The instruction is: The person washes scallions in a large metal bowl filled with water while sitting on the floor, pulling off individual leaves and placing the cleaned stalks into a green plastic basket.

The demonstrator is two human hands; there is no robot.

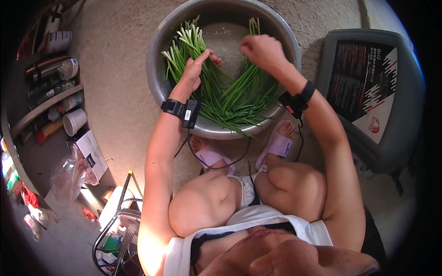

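A wide metal basin [154,77] with water in it stands on the floor before me. Long green leafy stalks with white ends, like garlic chives [207,81], fill its left side and curve along the near side. My left hand [197,69] is closed around part of the bunch at the left. At the right, my right hand [264,50] is bent over a thinner group of stalks [247,77], whose pale ends stick up behind it. Its fingertips are partly hidden, so I cannot tell whether they pinch a stalk. A black strapped device sits on each wrist.
A large grey plastic container [323,82] with a printed label lies at the right. Wooden shelves [48,107] with bottles, cans and a white cup [75,122] stand at the left, near a box [96,155] and a metal-framed chair [114,224]. Cables hang from the wrist devices.
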